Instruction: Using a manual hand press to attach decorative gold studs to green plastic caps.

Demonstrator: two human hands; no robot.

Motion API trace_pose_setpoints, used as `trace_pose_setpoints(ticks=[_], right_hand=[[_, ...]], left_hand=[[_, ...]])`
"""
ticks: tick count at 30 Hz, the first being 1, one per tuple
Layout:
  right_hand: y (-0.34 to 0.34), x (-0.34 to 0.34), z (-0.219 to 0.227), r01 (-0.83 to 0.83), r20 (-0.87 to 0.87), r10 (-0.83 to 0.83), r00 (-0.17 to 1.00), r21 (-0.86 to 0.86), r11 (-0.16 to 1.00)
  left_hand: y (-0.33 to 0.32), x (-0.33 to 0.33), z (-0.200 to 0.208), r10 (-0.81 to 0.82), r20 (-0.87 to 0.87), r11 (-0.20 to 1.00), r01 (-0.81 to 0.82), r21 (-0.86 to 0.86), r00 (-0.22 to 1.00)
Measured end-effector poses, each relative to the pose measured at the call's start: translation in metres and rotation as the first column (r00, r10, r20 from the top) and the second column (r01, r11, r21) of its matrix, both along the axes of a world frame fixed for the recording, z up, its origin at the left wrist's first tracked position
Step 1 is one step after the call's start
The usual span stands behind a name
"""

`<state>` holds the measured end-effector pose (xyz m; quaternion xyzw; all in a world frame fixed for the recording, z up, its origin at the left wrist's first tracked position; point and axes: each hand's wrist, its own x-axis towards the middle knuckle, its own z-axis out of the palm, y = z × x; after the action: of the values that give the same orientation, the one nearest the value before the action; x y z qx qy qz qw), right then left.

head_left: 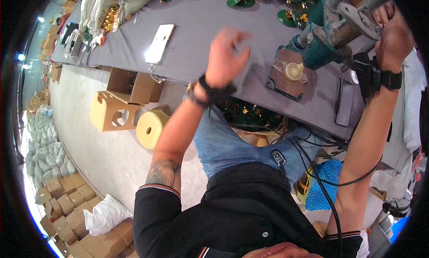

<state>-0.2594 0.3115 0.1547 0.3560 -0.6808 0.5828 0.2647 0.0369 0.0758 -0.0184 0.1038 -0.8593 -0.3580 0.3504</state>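
Observation:
My left hand [227, 57] is raised over the near edge of the grey-covered table, smeared by motion. Its thumb and a finger look apart, with a pale translucent smear beside them; whether it holds anything is unclear. At the far right, my right hand [393, 36] is up against a green hand press [319, 45] with a coil spring. Its fingers are curled, and what they grip is hidden. Under the press head, a cream round plastic piece [294, 72] sits on a brown square base plate [281, 84]. Both wrists wear black straps.
A phone [160, 43] lies left on the table. Green and gold artificial flowers [292, 17] spread along the back. A dark flat bar [344, 102] lies near the right edge. Black cables [319, 177] cross my lap. Yellow stools [151, 128] and a cardboard box [134, 86] stand left.

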Motion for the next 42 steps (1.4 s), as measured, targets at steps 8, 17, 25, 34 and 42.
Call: trace_pose_setpoints(ticks=[8,17,25,34,42], right_hand=[[-0.037,0.039,0.023,-0.364,0.080,0.408,0.909,-0.323,0.874],[-0.041,0.069,0.030,-0.232,0.083,0.254,0.964,-0.212,0.949],[-0.050,0.077,0.029,-0.255,-0.016,0.259,0.966,-0.235,0.938],[0.011,0.127,0.012,-0.489,0.017,0.513,0.858,-0.272,0.828],[0.111,0.241,-0.163,-0.187,-0.303,0.272,0.913,0.282,0.941]], left_hand=[[-0.154,-0.149,-0.044,0.388,0.114,0.919,-0.393,0.020,0.914],[-0.110,-0.118,-0.026,0.273,0.214,0.941,-0.307,0.142,0.938],[0.048,-0.054,-0.006,-0.332,0.178,0.927,0.356,-0.119,0.926],[0.056,-0.051,-0.024,-0.332,0.059,0.941,0.335,-0.045,0.941],[0.064,-0.055,-0.023,-0.383,0.021,0.924,0.383,-0.007,0.923]])
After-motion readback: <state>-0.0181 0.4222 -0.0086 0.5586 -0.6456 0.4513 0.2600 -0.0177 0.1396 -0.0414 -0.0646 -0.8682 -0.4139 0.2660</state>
